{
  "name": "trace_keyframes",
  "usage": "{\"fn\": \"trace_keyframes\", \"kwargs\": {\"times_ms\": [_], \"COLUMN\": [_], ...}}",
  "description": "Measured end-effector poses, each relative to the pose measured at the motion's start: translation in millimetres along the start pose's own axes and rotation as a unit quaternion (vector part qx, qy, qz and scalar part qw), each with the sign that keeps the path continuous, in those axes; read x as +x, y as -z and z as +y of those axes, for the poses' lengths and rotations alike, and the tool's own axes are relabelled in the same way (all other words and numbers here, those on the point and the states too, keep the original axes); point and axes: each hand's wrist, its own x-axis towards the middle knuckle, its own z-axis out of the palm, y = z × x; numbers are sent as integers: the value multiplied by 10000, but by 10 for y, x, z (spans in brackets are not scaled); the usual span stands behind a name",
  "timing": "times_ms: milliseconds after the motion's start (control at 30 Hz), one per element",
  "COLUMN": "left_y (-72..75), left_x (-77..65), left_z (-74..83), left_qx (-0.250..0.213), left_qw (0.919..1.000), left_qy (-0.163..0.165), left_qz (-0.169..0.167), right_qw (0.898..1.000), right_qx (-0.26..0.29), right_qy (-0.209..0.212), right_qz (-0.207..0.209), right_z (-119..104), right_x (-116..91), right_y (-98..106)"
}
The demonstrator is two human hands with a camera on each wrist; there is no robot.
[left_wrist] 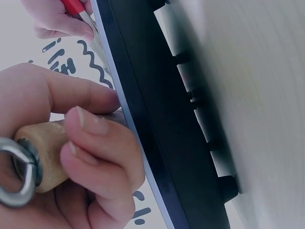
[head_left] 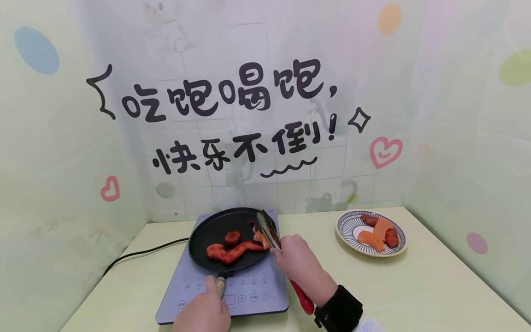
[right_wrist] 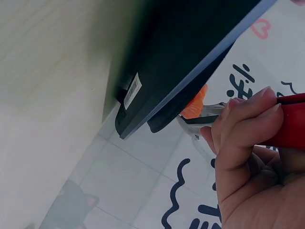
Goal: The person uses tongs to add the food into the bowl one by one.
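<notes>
A black frying pan (head_left: 207,230) stands on the induction cooktop (head_left: 174,295). My left hand (head_left: 203,311) grips its wooden handle (left_wrist: 47,148), fingers curled round it, a metal ring at the end. My right hand (head_left: 304,267) holds metal tongs (head_left: 267,229) with red grips (right_wrist: 291,121). At the pan's right side, the tong tips are at an orange, pale-striped piece of food (right_wrist: 195,104). A long reddish piece that looks like a chicken wing (head_left: 228,253) and a small round red-brown piece (head_left: 233,237) lie in the pan.
To the right on the table (head_left: 319,230) stands a patterned plate (head_left: 350,226) with orange slices and reddish pieces of food. A black cable (head_left: 145,251) runs left from the cooktop. Behind is a printed wall sheet (head_left: 265,193).
</notes>
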Motion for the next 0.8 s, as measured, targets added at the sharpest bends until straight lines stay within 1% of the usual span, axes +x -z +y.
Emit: {"fn": "trace_keyframes", "kwargs": {"times_ms": [200,433,600,700,800], "left_y": [4,-13,-17,-16,-12], "left_x": [1,16,19,16,15], "left_z": [0,-18,-19,-14,-18], "left_qx": [-14,21,16,9,19], "left_qw": [10000,10000,10000,10000,10000], "left_qy": [21,24,18,21,11], "left_qz": [-12,17,20,13,13], "right_qw": [9999,9995,9986,9984,9968], "right_qx": [-59,137,334,160,-128], "right_qy": [-71,-203,-300,-355,-429], "right_qz": [-43,-179,-296,-409,-660], "right_z": [8,-1,-31,-72,-139], "right_x": [6,-3,-24,-47,-91], "right_y": [-14,31,192,317,416]}}
